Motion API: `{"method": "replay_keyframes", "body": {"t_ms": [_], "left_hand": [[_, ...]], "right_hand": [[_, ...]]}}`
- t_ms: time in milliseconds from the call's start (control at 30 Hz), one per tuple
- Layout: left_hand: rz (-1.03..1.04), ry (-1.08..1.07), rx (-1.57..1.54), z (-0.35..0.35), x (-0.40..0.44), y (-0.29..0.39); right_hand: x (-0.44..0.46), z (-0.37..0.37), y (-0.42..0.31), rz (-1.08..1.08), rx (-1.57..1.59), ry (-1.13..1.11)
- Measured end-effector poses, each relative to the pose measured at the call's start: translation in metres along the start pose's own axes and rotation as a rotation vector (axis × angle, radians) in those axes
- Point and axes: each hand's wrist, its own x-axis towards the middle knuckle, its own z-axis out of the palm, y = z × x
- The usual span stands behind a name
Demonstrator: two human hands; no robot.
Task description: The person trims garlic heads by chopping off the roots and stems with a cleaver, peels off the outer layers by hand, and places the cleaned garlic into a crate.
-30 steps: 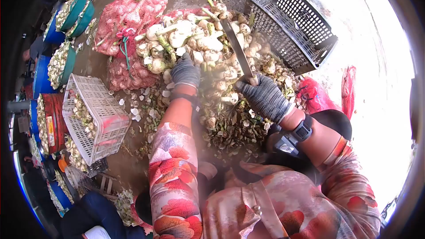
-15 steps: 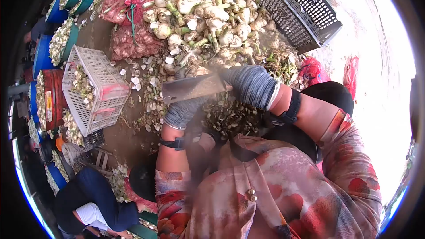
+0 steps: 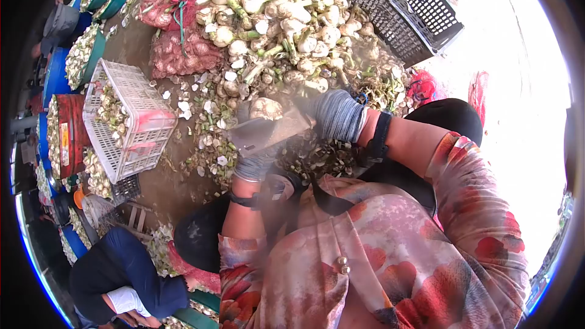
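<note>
My right hand (image 3: pixel 337 114), in a grey-blue knitted glove, is closed around the handle end of a wide-bladed knife (image 3: pixel 259 136). The blade points left and passes over my left hand (image 3: pixel 256 166), hiding much of it. A garlic bulb (image 3: pixel 266 108) sits at the blade's far edge, gripped by the left glove's fingers. Just beyond both hands lies a big heap of garlic bulbs with stalks (image 3: pixel 286 24). Cut stems and peelings (image 3: pixel 323 158) are scattered beneath the hands.
Red net sacks of garlic (image 3: pixel 186 52) lie at the back left, a black plastic crate (image 3: pixel 396 18) at the back right. On the left stand a white crate (image 3: pixel 137 119) and several filled tubs (image 3: pixel 88 55). Another person (image 3: pixel 128 274) bends low at the lower left.
The knife blade has dropped slightly and tilted, and a garlic bulb now shows above it in my left hand. My right hand has shifted a little. The view has moved slightly.
</note>
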Motion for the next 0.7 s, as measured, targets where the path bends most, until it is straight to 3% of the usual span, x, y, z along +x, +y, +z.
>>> {"method": "replay_keyframes", "body": {"t_ms": [100,133,167,200,233,300,367,433,500,533,567,600,633,667,700], "left_hand": [[-0.056,-0.244,0.314,0.010,-0.012,-0.010],[-0.280,-0.054,0.027,0.013,0.004,0.018],[-0.500,0.130,-0.264,0.010,0.018,0.049],[-0.474,0.094,-0.225,0.003,0.027,0.064],[-0.447,0.060,-0.187,-0.004,0.036,0.080],[-0.375,0.180,-0.243,-0.008,0.035,0.069],[-0.349,0.256,-0.253,-0.002,0.033,0.042],[-0.245,0.234,-0.205,0.006,0.033,0.031],[-0.069,0.229,0.001,0.006,0.034,0.033],[-0.267,0.217,-0.818,0.007,0.034,0.028],[-0.337,0.177,-1.237,0.008,0.033,0.026],[-0.444,0.173,-1.647,0.009,0.034,0.026],[-0.571,0.206,-1.566,0.005,0.035,0.036],[-0.697,0.241,-1.480,0.002,0.036,0.046],[-0.822,0.275,-1.389,-0.001,0.034,0.050]], "right_hand": [[-0.003,-0.009,0.005,-0.038,0.000,-0.005],[0.002,0.000,0.017,-0.032,-0.023,0.029],[0.019,0.009,0.039,0.256,0.042,-0.044],[0.020,0.006,0.065,0.473,0.154,0.052],[0.022,0.017,0.094,0.506,0.137,0.096],[0.028,0.017,0.079,0.306,0.332,0.362],[0.028,0.003,0.035,0.177,0.846,0.183],[0.014,-0.042,-0.013,0.447,1.186,-0.190],[0.017,-0.047,-0.028,0.407,1.113,-0.160],[0.020,-0.049,-0.032,0.358,1.039,-0.120],[0.022,-0.045,-0.032,0.356,1.032,-0.118],[0.026,-0.035,-0.030,0.155,0.979,0.075],[0.029,-0.023,-0.026,-0.046,0.918,0.260],[0.032,-0.013,-0.018,0.011,0.678,0.221],[0.031,-0.013,-0.017,0.008,0.677,0.215]]}}
